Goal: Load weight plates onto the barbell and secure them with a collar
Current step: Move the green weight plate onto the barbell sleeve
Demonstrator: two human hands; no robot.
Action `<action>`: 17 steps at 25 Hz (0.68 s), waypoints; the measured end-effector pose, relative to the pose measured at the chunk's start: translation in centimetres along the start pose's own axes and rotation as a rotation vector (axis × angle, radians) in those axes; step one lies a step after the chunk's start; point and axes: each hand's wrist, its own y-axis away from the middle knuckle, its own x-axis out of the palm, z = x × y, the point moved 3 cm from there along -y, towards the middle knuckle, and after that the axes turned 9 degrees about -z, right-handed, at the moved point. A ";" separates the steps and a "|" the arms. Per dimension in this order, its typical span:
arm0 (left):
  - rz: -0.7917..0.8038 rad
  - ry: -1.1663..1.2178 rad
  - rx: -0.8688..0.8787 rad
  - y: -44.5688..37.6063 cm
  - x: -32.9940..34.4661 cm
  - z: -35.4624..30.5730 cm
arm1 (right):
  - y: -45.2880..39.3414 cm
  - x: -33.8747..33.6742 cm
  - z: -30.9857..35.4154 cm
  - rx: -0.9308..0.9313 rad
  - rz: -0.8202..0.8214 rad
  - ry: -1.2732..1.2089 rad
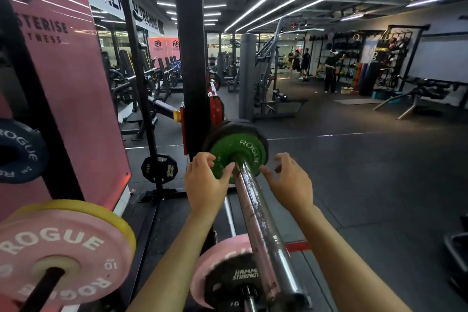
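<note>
Barbell sleeve [255, 208] was seen running from bottom centre up to mid-frame, where a green plate [238, 157] was seated against a larger black plate [228, 126]. Left hand [205, 185] was spread open, fingertips touching the green plate's face; right hand [291, 182] was held open beside its right edge, nothing gripped. Pink plates [63, 253] were stored at lower left

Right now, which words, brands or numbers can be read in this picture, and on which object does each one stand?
"ROGUE": green plate on the barbell sleeve.
"ROGUE" and "10": pink plate on a storage peg.
"ROGUE": dark blue plate, far left.
"HAMMER STRENGTH", "15KG": black plate on the rack.
"HAMMER STRENGTH": black plate, bottom centre.
"STREN…H TRAINING": wall banner, partly hidden.
"…STERISE", "…TNESS": pink panel, cut off.
Distant red logos: unreadable.
</note>
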 end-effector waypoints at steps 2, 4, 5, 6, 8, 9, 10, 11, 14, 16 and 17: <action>0.017 0.012 -0.005 1.4 -1.7 -0.9 | 1.3 -2.2 0.3 -0.022 -0.015 -0.018; 0.046 0.023 -0.029 3.1 -3.7 -2.0 | 2.9 -4.6 0.6 -0.046 -0.001 -0.030; 0.063 0.028 -0.044 4.1 -4.7 -2.7 | 3.8 -5.8 0.6 -0.056 0.013 -0.043; 0.078 0.031 -0.058 5.2 -5.9 -3.4 | 4.8 -7.0 0.7 -0.061 0.031 -0.059; 0.091 0.025 -0.065 7.2 -8.1 -4.6 | 6.8 -9.3 0.9 -0.061 0.057 -0.073; 0.092 0.019 -0.066 8.4 -9.4 -5.3 | 8.0 -10.5 1.0 -0.060 0.061 -0.078; 0.094 0.014 -0.069 9.5 -10.7 -5.9 | 9.1 -11.7 1.1 -0.063 0.059 -0.089; 0.098 0.012 -0.075 10.8 -12.0 -6.5 | 10.4 -12.8 1.2 -0.069 0.058 -0.104; 0.109 -0.008 -0.098 14.1 -15.8 -8.3 | 14.0 -15.6 1.7 -0.082 0.093 -0.113; 0.147 -0.024 -0.114 15.2 -18.0 -9.6 | 15.8 -17.2 2.0 -0.050 0.131 -0.114; 0.159 -0.034 -0.107 15.5 -18.8 -10.1 | 16.6 -17.8 2.0 -0.035 0.137 -0.121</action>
